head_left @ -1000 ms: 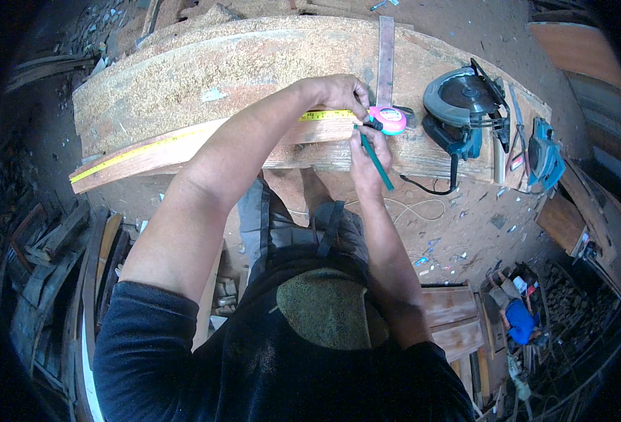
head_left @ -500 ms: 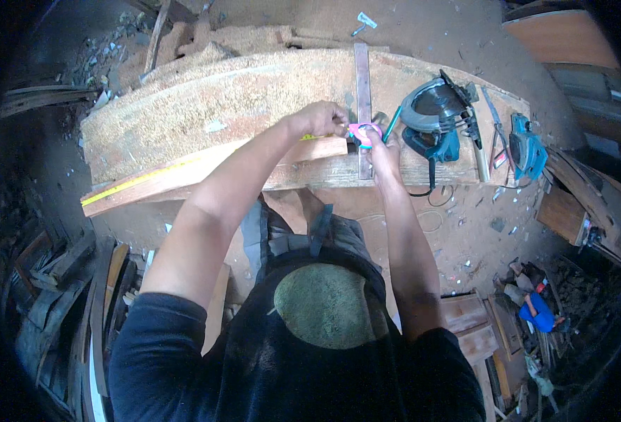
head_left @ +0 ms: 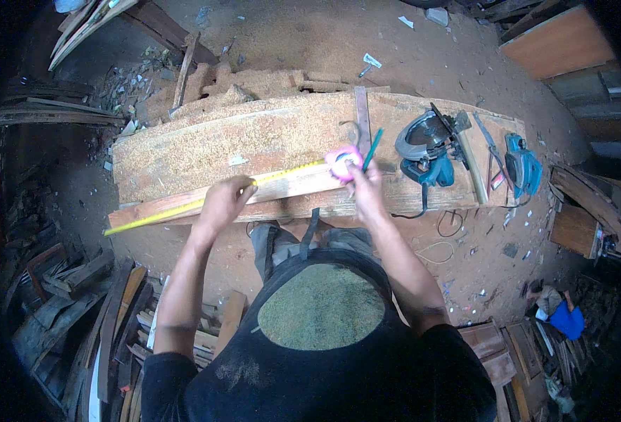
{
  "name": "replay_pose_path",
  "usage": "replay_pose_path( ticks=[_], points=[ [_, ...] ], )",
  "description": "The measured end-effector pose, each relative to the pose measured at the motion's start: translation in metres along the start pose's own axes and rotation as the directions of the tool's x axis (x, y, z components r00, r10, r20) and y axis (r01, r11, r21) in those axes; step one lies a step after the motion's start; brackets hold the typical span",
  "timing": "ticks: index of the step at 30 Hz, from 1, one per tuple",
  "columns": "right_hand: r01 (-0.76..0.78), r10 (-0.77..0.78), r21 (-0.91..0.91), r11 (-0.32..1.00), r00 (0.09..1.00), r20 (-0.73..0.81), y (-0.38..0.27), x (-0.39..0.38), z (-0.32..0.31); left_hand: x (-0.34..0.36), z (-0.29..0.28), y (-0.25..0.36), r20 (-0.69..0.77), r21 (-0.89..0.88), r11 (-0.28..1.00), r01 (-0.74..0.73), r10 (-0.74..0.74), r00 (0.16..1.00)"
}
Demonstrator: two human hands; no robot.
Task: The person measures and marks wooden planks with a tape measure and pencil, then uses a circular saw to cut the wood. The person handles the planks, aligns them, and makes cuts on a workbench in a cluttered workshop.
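Here, your right hand [head_left: 369, 194] grips the pink tape measure [head_left: 334, 160] and green pencil [head_left: 374, 144] near the board's [head_left: 289, 188] three-o'clock end, seemingly to steady the reading; your left hand [head_left: 224, 202] sits narrow-fingered at the yellow blade [head_left: 163, 215], hold unclear. Sawdusty counter [head_left: 177, 155] opens toward eleven o'clock, ends close at six; the circular saw [head_left: 426, 149] crowds two.

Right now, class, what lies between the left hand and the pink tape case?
The head view shows the yellow tape blade running along the wooden board between the left hand and pink tape case.
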State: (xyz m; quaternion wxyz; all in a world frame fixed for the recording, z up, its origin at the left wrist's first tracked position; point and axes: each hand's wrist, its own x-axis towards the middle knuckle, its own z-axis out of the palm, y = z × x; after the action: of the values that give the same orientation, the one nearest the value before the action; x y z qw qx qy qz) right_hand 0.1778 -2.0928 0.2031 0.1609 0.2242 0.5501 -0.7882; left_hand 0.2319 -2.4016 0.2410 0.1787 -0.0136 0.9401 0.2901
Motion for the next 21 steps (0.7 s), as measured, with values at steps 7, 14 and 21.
replay_pose_path(
  ticks=[7, 14, 21],
  points=[
    [-0.233, 0.259, -0.153, 0.96, 0.95, 0.177, 0.056, -0.049, 0.001, -0.044, 0.039, 0.036, 0.185, 0.097, 0.995, 0.014, -0.032, 0.982],
    [-0.234, 0.241, -0.131, 0.963, 0.97, 0.034, 0.06, -0.052, -0.046, -0.046, 0.077, 0.038, 0.313, 0.003, 1.0, -0.012, 0.011, 0.95],
    [-0.266, 0.266, -0.093, 0.959, 0.964, -0.008, 0.057, -0.067, -0.082, -0.009, 0.099, 0.085, 0.355, -0.063, 0.975, -0.215, 0.223, 0.908]
  ],
)
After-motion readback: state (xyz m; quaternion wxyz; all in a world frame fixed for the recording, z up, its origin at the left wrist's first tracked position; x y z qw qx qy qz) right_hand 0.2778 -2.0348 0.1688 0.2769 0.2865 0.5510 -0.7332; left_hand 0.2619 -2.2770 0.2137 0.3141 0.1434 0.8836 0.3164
